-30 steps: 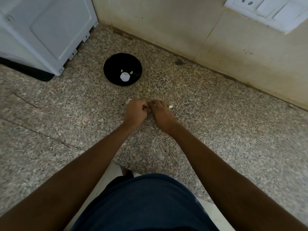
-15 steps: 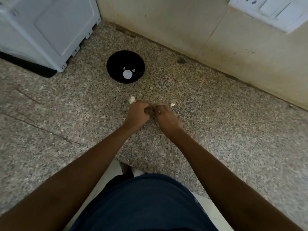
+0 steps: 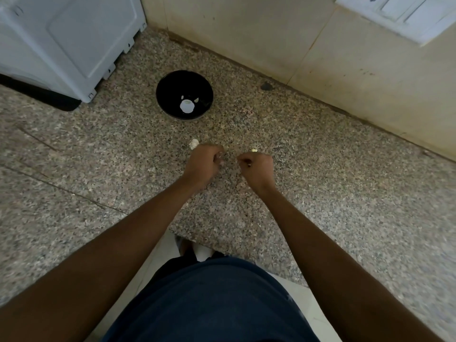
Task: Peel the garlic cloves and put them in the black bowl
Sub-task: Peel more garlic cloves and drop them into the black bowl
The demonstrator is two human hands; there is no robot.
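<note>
The black bowl [image 3: 170, 82] stands on the speckled stone counter [image 3: 320, 193] and holds a white garlic piece [image 3: 186, 106] with two small bits beside it. Nearer to me, my left hand [image 3: 203, 165] has its fingers curled around a garlic clove, of which only a pale bit shows at the fingertips. My right hand [image 3: 257, 169] is a short gap to its right, fingers curled and pinching what looks like a scrap of skin. A white garlic chunk [image 3: 194, 143] lies just beyond my left hand. A small yellowish clove [image 3: 254, 150] lies just beyond my right hand.
A white appliance [image 3: 69, 38] stands at the back left. The tiled wall [image 3: 271, 38] runs along the back, with a switch plate [image 3: 399, 13] at the top right. The counter's front edge [image 3: 222, 245] is near my body, and a dark spot [image 3: 266, 86] marks the wall's base.
My hands, which were touching over the clove, have pulled apart sideways. The view has also shifted slightly.
</note>
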